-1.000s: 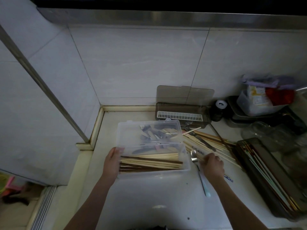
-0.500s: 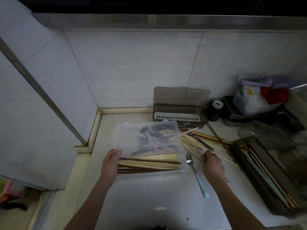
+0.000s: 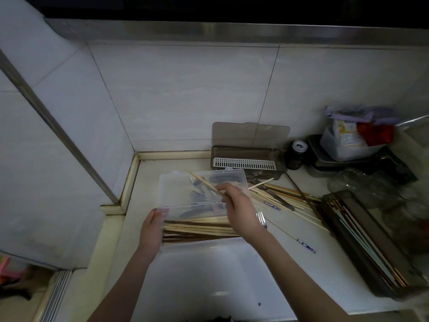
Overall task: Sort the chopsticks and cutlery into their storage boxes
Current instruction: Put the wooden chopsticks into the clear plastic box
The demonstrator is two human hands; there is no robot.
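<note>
The right hand pinches one pale chopstick between curled fingers, just above the middle of the frame, over the clear plastic box. The stick's long axis runs diagonally, its free end pointing toward the upper left, while the chopsticks already in the box lie left to right across the box's near half, below the hand. So the held stick sits crosswise to that row and would probably need turning to lie flat among them. The left hand grips the box's left end, fingers wrapped around the wall. Forks and other cutlery show dimly in the box's far half. To the right of the hand, loose chopsticks lie fanned on the counter, nearer the right hand than the left.
</note>
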